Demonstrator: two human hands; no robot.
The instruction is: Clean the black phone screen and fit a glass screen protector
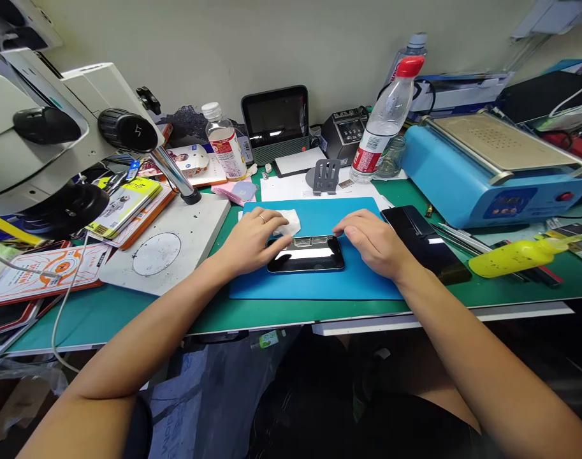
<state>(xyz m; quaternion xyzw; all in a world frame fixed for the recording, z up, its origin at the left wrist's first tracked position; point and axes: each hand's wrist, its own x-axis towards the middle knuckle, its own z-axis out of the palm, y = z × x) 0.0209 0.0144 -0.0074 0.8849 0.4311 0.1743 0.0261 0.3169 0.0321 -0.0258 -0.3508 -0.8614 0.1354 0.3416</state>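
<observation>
A black smartphone [306, 255] lies flat on a blue mat [314, 287], bright reflections across its glass. My left hand [252, 239], a ring on one finger, is at its left end. The thumb rests at the phone's upper left edge, apart from the fingers, which reach over a crumpled white tissue [291, 222]. Beside the phone's upper right corner is my right hand [374, 242], its fingers bent and the thumb close to them. Whatever may be between those fingertips is hidden.
Right of the mat lie a dark phone screen [427, 245], metal tools [467, 239] and a yellow squeeze bottle [520, 257]. A blue heating plate machine [491, 172] stands behind them. At left is a microscope [46, 146]. Plastic bottles [386, 127] and a small display [276, 121] stand at the back.
</observation>
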